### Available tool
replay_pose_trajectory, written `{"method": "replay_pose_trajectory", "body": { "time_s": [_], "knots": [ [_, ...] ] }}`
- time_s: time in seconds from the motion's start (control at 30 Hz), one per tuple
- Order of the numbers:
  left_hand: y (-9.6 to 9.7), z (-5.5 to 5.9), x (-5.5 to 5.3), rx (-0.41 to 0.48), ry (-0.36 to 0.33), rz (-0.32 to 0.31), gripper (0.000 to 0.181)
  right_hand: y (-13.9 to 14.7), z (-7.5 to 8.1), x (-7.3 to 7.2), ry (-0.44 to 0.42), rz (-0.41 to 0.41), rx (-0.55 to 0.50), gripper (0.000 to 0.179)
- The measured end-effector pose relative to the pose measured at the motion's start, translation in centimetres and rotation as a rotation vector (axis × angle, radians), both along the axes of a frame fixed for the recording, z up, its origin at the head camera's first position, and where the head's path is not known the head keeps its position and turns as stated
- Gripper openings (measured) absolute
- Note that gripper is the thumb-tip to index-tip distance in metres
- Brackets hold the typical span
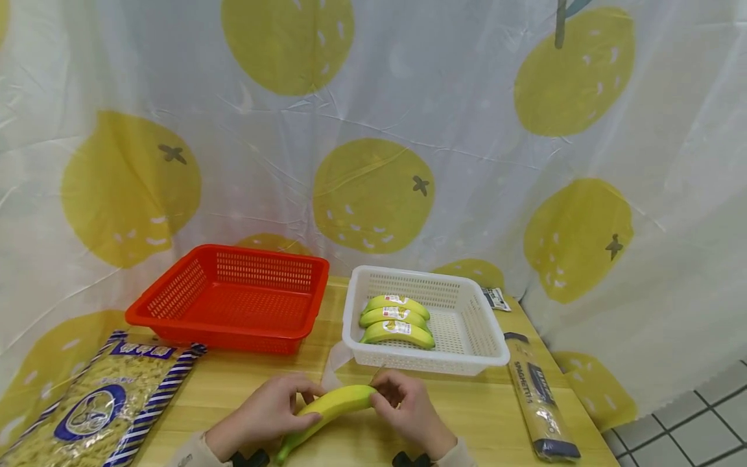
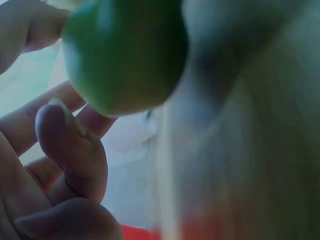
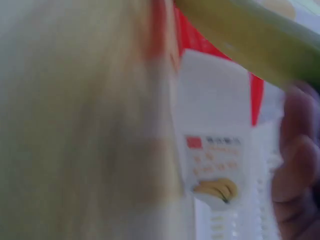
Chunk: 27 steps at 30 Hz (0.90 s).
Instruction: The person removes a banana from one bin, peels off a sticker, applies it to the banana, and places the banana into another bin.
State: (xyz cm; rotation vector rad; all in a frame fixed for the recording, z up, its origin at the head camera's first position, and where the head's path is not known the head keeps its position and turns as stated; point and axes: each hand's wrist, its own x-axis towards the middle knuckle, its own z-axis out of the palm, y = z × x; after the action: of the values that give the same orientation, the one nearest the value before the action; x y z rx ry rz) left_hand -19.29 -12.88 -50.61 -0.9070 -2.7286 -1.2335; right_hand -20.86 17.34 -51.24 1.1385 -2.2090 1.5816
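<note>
Low over the near middle of the table, a yellow banana [image 1: 344,401] with green ends lies slantwise between my two hands. My left hand [image 1: 274,410] grips its middle, thumb on the near side and fingers on the far side. At the banana's upper right end, my right hand [image 1: 413,412] pinches it with thumb and fingers; the exact contact is partly hidden. The left wrist view shows a green end of the banana [image 2: 125,55] close up. Beyond it, a white paper strip [image 3: 215,95] bears a sticker [image 3: 215,167] with a banana picture.
Behind my hands stands a white basket [image 1: 420,359] holding three labelled bananas [image 1: 398,332]. A red basket [image 1: 227,329] is at the back left. A pasta bag [image 1: 99,405] lies at left, a spaghetti pack [image 1: 539,395] at right, and a small packet [image 1: 496,298] at the back right.
</note>
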Motion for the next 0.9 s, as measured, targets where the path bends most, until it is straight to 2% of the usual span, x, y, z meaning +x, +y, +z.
{"method": "replay_pose_trajectory", "body": {
  "time_s": [0.13, 0.23, 0.43, 0.57, 0.77, 0.83, 0.9],
  "knots": [
    [-0.1, -0.3, 0.1, -0.032, 0.023, -0.001, 0.027, 0.9, 0.5, -0.2, -0.166, 0.029, 0.174, 0.004],
    [0.0, -0.3, 0.1, -0.048, 0.032, 0.006, 0.027, 1.4, 0.7, -0.4, -0.269, 0.049, 0.262, 0.007],
    [0.0, -0.4, 0.1, -0.079, 0.024, 0.015, 0.027, 1.9, 0.7, -0.6, -0.411, 0.107, 0.32, 0.013],
    [0.1, -0.4, 0.1, -0.09, 0.047, 0.018, 0.028, 2.0, 0.9, -0.5, -0.487, 0.144, 0.357, 0.016],
    [0.2, -0.2, 0.3, -0.096, 0.07, 0.008, 0.03, 1.9, 1.1, -0.5, -0.528, 0.187, 0.397, 0.02],
    [0.2, -0.2, 0.3, -0.102, 0.078, 0.0, 0.03, 1.9, 0.9, -0.6, -0.504, 0.157, 0.4, 0.02],
    [0.2, -0.3, 0.4, -0.109, 0.079, -0.006, 0.031, 1.9, 0.7, -0.8, -0.416, 0.097, 0.387, 0.021]
  ]
}}
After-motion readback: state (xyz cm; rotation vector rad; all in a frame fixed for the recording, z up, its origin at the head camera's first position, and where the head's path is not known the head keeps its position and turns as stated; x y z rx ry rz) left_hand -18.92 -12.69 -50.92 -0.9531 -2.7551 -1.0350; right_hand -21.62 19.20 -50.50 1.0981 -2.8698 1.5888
